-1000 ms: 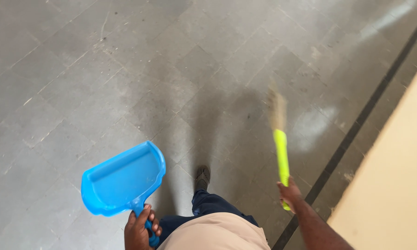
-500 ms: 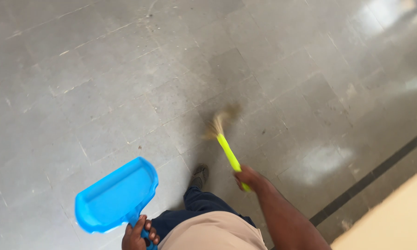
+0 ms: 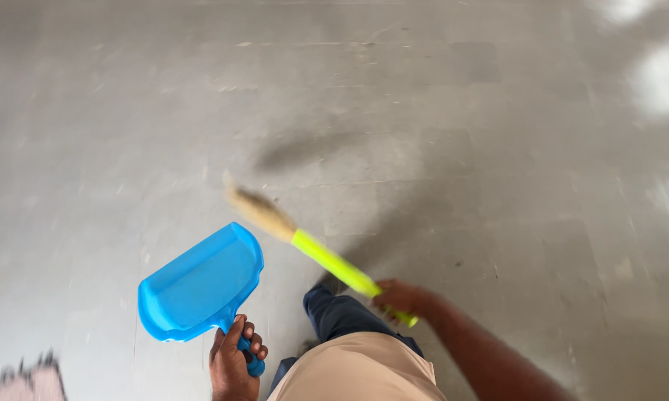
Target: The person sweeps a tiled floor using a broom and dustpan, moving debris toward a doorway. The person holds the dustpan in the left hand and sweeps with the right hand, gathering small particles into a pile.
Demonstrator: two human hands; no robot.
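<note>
My left hand (image 3: 232,362) grips the handle of a blue plastic dustpan (image 3: 199,285), held above the floor at the lower left with its open mouth facing up and left. My right hand (image 3: 400,298) holds the yellow-green handle of a short straw hand broom (image 3: 305,246). The broom points up and left, and its blurred bristle head hangs just above the dustpan's upper right corner. Below the hands I see my beige top and dark blue trouser legs (image 3: 340,315).
The grey tiled floor (image 3: 438,148) fills the view, with bright light patches at the upper right. The broom's shadow lies on the tiles near the middle. A pinkish mat edge (image 3: 23,379) shows in the bottom left corner.
The broom has swung from the right side across to the left, toward the dustpan. The view has turned away from the dark floor strip and pale wall on the right.
</note>
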